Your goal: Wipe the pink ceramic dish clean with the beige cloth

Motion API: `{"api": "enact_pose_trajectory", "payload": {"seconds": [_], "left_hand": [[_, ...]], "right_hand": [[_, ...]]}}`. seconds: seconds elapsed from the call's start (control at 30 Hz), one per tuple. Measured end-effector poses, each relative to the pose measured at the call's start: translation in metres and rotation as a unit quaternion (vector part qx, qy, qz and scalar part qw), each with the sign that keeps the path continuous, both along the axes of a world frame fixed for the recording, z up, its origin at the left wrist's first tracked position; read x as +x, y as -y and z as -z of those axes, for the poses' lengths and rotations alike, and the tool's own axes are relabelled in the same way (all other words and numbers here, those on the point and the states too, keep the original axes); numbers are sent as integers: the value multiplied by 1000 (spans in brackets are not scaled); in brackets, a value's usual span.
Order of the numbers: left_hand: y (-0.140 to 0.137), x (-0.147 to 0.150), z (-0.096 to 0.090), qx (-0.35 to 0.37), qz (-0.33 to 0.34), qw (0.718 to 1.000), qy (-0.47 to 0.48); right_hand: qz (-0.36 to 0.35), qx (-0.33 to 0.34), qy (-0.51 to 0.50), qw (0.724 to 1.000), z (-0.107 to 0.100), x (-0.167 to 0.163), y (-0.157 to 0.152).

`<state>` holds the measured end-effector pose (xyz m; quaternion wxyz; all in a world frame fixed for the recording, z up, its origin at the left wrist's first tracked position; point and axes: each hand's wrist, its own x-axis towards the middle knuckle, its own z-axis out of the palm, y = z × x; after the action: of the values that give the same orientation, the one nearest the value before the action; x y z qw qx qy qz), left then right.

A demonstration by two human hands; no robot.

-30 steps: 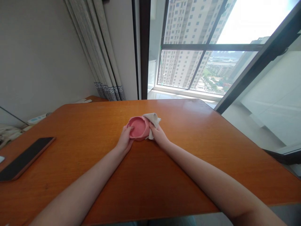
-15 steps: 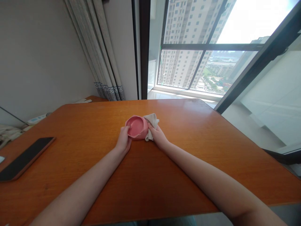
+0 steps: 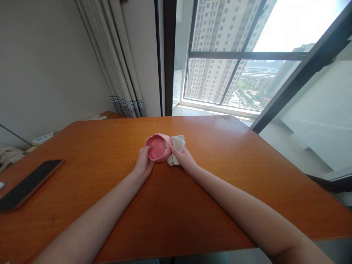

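Note:
A pink bowl-like dish (image 3: 158,147) with an angular, faceted rim is held above the middle of the table, its hollow tilted toward me. My left hand (image 3: 143,161) grips its left side, thumb over the rim and fingers underneath. At the right side of the dish, my right hand (image 3: 183,157) is closed on a pale cloth (image 3: 178,143). The thumb touches the dish's outer wall, and the cloth's folds stick out above and below the fingers. Most of the fingertips of both hands are hidden.
The brown wooden table (image 3: 214,212) spreads out on all sides. A flat black panel with a reddish-brown edge (image 3: 30,185) lies at the left. Behind the table are a grey curtain (image 3: 115,62) and a large window (image 3: 220,80).
The dish has turned and tilted slightly, showing more of its inside. The cloth has shifted and bunched differently against its right side. Both hands keep their grip.

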<state>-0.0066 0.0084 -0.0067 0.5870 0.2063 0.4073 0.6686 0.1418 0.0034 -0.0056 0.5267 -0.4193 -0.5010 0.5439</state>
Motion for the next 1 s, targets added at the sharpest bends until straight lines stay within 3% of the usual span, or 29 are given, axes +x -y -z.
{"api": "enact_pose_trajectory", "payload": {"seconds": [0.17,0.3,0.4,0.47,0.57,0.63,0.7,0.8,0.9,1.0], "left_hand": [[0,0,-3,48,-54,997,29],[2,-4,-10,30,-40,994,95],[5,-3,-13,32,-10,995,97],[7,0,-13,37,11,996,84],[9,8,-9,64,44,995,60],[10,12,-6,82,61,994,49],[10,13,-5,90,76,992,40],[10,11,-6,99,107,989,30],[9,9,-6,93,169,981,18],[9,9,-2,81,204,973,-69]], "right_hand": [[8,4,16,1000,2,1,-4],[15,13,99,995,12,7,-13],[41,75,226,970,19,14,-21],[105,109,270,951,19,17,-23],[205,161,216,941,10,20,-19],[171,199,158,952,0,20,-12],[80,214,141,963,-6,18,-7],[31,182,151,971,-4,13,-6],[56,111,84,989,4,17,-20],[96,72,1,993,11,39,-44]]}}
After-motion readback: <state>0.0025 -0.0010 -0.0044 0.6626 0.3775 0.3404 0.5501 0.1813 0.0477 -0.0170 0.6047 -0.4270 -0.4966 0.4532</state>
